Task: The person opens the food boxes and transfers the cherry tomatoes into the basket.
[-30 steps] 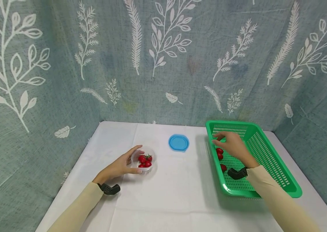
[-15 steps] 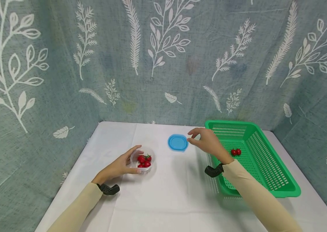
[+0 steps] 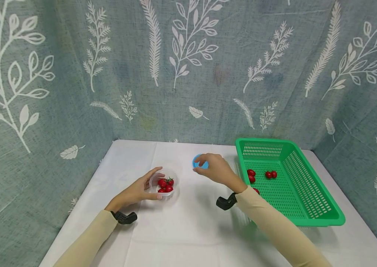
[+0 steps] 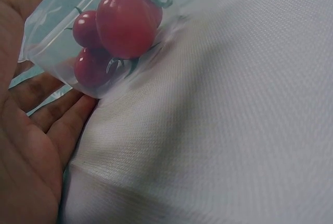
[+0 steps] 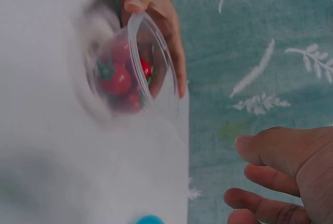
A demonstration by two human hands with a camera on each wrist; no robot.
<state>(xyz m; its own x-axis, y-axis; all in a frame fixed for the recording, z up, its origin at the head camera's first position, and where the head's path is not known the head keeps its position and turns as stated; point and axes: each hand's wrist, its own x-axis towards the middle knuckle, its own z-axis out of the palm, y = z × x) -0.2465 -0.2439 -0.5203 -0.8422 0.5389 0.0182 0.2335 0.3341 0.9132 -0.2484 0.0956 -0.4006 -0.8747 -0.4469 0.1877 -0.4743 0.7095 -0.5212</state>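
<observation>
My left hand [image 3: 135,193] holds a small clear plastic container [image 3: 176,181] on the white table, thumb in front and fingers behind. Inside it lie several cherry tomatoes [image 3: 166,185], red with green stems; in the left wrist view the tomatoes [image 4: 125,26] show through the wall. My right hand [image 3: 220,170] hovers over a blue lid [image 3: 205,165], partly covering it in the head view. Its thumb and fingers are loosely bent and apart, and the right wrist view shows nothing between them. There, the lid [image 5: 150,219] peeks in at the bottom edge.
A green plastic basket [image 3: 322,185] stands on the right side of the table, with several tomatoes [image 3: 271,174] in its left half. My right forearm passes in front of its near left corner. Patterned grey-green cloth [image 3: 188,74] hangs behind and along both sides.
My right hand has moved left from over the basket to the blue lid, uncovering the basket's tomatoes. My left hand stays at the container.
</observation>
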